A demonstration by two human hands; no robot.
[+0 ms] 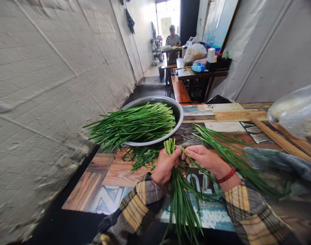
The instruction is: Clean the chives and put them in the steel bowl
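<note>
Plaid left sleeve [137, 207] is closest, forearm angled up and inward. One metal bowl [181, 119] heaped with greens [142, 122] sits past it, then the left hand [165, 165], fingers curled snug around one bunch of green stalks [179, 200], leaves drooping over the table edge [83, 210]. Right hand [203, 158], one red bracelet [227, 175] at the wrist, slants in with thumb and fingers pinched on thin stalks [182, 150], can't tell how many. Further right: one loose pile [229, 149], two wooden sticks [283, 137].

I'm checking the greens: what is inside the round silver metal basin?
Inside the round silver metal basin lies a heap of long, thin green stalks, their tips hanging over its left side. The heap hides the bottom, so anything beneath cannot be seen.
</note>
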